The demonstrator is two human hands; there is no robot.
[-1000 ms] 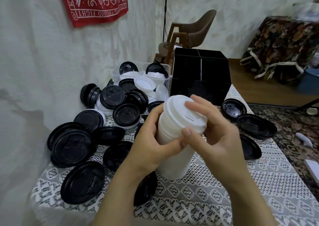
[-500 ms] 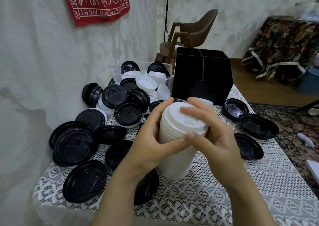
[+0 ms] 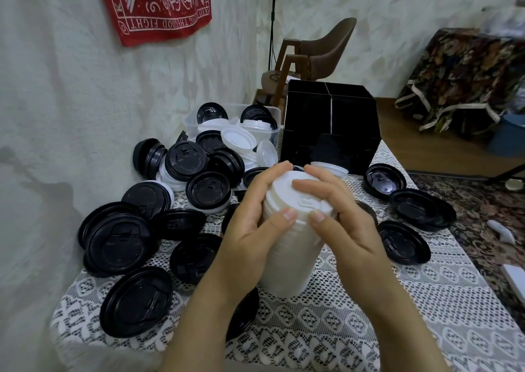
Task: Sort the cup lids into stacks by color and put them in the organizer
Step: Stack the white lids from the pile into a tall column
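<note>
A tall stack of white lids (image 3: pixel 289 260) stands on the lace-covered table (image 3: pixel 369 315) in front of me. My left hand (image 3: pixel 250 229) clasps its left side near the top. My right hand (image 3: pixel 341 224) covers the top lid from the right, thumb on the rim. Several black lids (image 3: pixel 119 241) lie scattered to the left, and more black lids (image 3: pixel 420 209) lie to the right. The black organizer (image 3: pixel 329 133) stands behind the stack, divided into compartments, with a white lid (image 3: pixel 329 167) at its foot.
A clear tub (image 3: pixel 196 121) at the back left holds mixed black and white lids. A wall runs along the left. A brown chair (image 3: pixel 321 50) stands behind the table. Patterned carpet lies to the right, below the table edge.
Both hands have shifted higher on the white stack; the right hand's fingers now lie flat over the top lid. The stack stays in place on the table.
</note>
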